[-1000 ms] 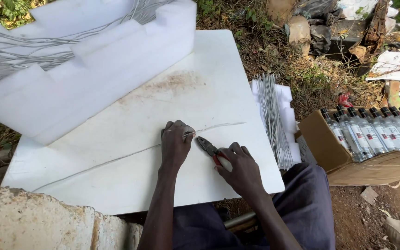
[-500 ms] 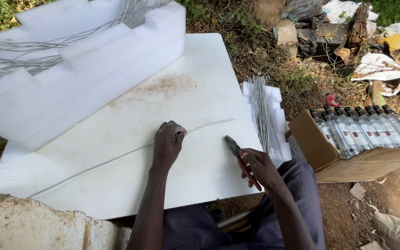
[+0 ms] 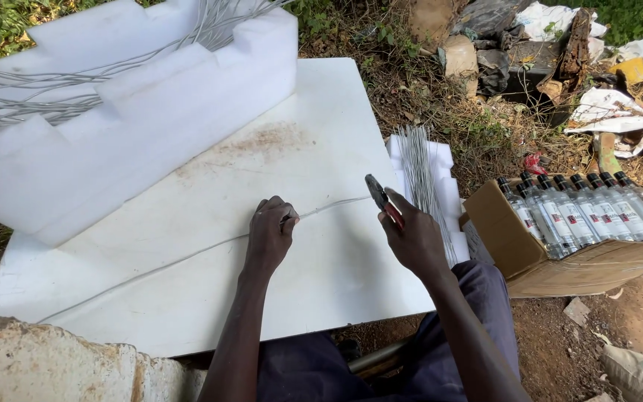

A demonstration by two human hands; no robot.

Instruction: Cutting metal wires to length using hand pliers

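The left hand was clenched on a long thin wire, pinning it flat to the white bench. The right hand gripped red-handled pliers, whose tip stood at the wire's free end. If the left hand's pressure eased, the springy wire could whip up toward the fingers (it looked stiff), and a short offcut might fly toward the bundle of cut wires or the box of bottles.
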